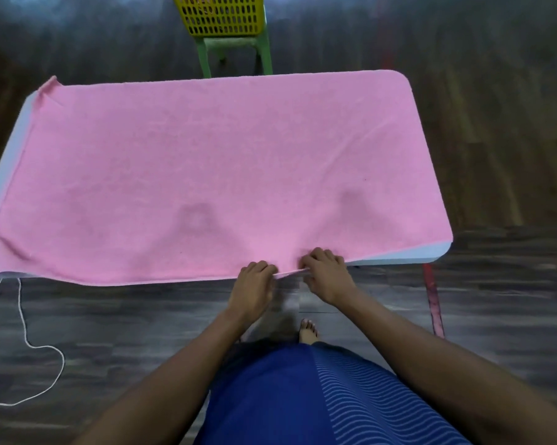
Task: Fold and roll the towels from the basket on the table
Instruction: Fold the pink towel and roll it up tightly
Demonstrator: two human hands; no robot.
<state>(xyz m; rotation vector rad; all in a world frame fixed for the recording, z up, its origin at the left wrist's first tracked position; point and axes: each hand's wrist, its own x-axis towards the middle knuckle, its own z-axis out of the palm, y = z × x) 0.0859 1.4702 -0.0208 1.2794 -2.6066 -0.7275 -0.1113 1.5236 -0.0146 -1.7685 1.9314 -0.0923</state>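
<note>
While I look down past my blue patterned clothing point(319, 396) and a bare foot point(308, 330) on the dark wood floor point(110, 332), both of my arms reach forward to the near edge of the table point(431, 252). My left hand point(254, 284) has its grip clamped on the hem of the pink towel point(206, 162), fingers curled over the cloth. My right hand point(327, 273) sits just beside it, its grip likewise pinched shut on the same hem, and a short stretch of the edge is pulled taut between the two. The towel lies spread flat over nearly the whole table, its near edge hanging slightly over the front, with pale tabletop showing at the left side and the near right corner. A white cord point(23, 332) loops on the floor to my left. Beyond the table, a yellow basket point(221, 14) rests on a green stool point(235, 54).
</note>
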